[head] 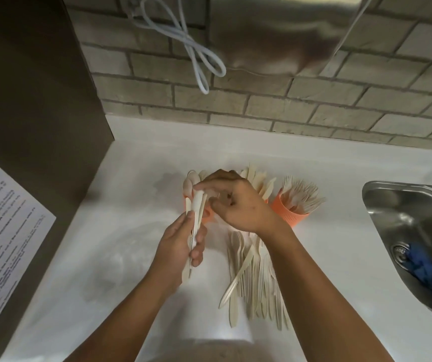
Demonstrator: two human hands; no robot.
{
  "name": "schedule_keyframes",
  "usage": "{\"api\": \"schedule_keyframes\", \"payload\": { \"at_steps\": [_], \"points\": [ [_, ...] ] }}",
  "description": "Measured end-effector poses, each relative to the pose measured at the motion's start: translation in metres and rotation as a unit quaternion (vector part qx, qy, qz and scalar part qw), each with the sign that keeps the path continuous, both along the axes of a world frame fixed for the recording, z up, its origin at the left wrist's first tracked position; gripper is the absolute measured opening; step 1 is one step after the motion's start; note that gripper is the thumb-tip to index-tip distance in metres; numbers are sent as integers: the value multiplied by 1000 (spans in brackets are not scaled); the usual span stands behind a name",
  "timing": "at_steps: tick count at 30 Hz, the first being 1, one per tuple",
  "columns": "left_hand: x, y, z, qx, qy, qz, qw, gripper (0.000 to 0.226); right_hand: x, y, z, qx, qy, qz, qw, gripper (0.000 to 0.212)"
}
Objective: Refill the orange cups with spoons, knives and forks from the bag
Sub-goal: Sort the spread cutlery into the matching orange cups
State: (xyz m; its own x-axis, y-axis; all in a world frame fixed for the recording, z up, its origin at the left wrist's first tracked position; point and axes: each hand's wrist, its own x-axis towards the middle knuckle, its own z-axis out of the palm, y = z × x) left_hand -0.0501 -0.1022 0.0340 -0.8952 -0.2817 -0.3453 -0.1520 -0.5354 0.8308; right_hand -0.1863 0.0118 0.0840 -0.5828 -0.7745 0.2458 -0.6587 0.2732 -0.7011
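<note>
Gripping spoons (197,206) in our left hand (180,248), right hand (238,205) pinching them, we judged the fork cup (289,211) full, the pile (254,279) beside it unsorted.

grip = left hand (180,246) around spoon bundle (197,212), right hand (238,205) pinching its top. spoon cup (207,214) just behind the grip, knives (259,181) next right, fork cup (292,210) right again. loose cutlery pile (251,280) on the counter (120,205) right of the grip, nearer than the cups. sink (403,212) well right.

white counter (120,178) | brick wall (314,105) | steel sink (403,218)
</note>
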Motion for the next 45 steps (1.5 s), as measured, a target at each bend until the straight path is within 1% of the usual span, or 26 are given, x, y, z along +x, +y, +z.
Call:
{"api": "schedule_keyframes", "payload": {
  "at_steps": [2, 5, 8, 10, 13, 15, 17, 19, 20, 22, 24, 25, 27, 28, 29, 31, 34, 35, 37, 39, 41, 43, 44, 45],
  "points": [
    [0, -4, -1, 29, 9, -25, 999, 35, -4, 4, 3, 23, -52, 12, 998, 34],
    [1, -6, 1, 54, 20, -78, 995, 41, -7, 3, 5, 44, -109, 35, 992, 18],
    [1, -8, 2, 59, 17, -103, 993, 43, -8, 2, 8, -1, -183, 43, 982, 15],
    [-1, -11, -2, 62, 10, -103, 993, 43, -9, 2, 11, -31, -198, 6, 980, 12],
    [-1, -12, -7, 63, -6, -91, 994, 40, -14, 0, 15, -63, -184, -98, 976, 8],
    [-2, -10, -8, 21, -25, -72, 997, 37, -16, -2, 16, -105, -135, -173, 970, 7],
    [-3, -8, -10, -31, -45, -52, 997, 31, -19, -5, 16, -157, -42, -238, 958, 13],
    [-3, -7, -13, -41, -54, -41, 997, 32, -21, -8, 17, -185, 40, -265, 945, 20],
    [-4, -6, -13, -37, -57, -38, 997, 32, -21, -9, 15, -177, 74, -270, 944, 22],
    [-4, -5, -13, -34, -66, -31, 997, 30, -21, -11, 9, -131, 116, -257, 950, 27],
    [-5, -3, -11, -33, -66, -23, 997, 28, -18, -16, -3, -71, 152, -214, 962, 32],
    [-6, -3, -11, -31, -65, -20, 997, 27, -16, -18, -10, -26, 173, -190, 966, 33],
    [-6, -2, -11, -27, -62, -12, 998, 26, -14, -20, -23, 84, 223, -156, 958, 38],
    [-5, -1, -10, -28, -61, -6, 998, 24, -11, -21, -27, 118, 240, -150, 952, 40],
    [-5, -1, -10, -30, -59, 0, 998, 23, -8, -20, -29, 128, 241, -152, 950, 43],
    [-4, -2, -8, -30, -51, 9, 998, 22, -2, -18, -26, 93, 223, -172, 955, 46],
    [-4, -2, -7, -20, -37, 4, 999, 25, 10, -10, -17, 20, 177, -185, 966, 39],
    [-4, -2, -6, -15, -36, -1, 999, 26, 15, -7, -14, 8, 145, -177, 973, 36],
    [-5, -2, -2, -8, -39, -14, 999, 23, 25, 0, -14, 7, 53, -155, 986, 29],
    [-6, 0, 2, -6, -42, -38, 998, 20, 34, 7, -22, -2, -30, -142, 989, 20],
    [-7, 3, 4, 4, -59, -64, 996, 30, 42, 13, -29, -59, -122, -148, 980, 16],
    [-8, 5, 4, 30, -77, -88, 993, 46, 49, 20, -32, -107, -218, -158, 957, 17],
    [-9, 7, 5, 37, -81, -101, 991, 50, 52, 22, -32, -111, -245, -162, 949, 16],
    [-11, 9, 6, 27, -84, -113, 990, 50, 54, 24, -33, -106, -253, -167, 947, 14]
  ]
}}
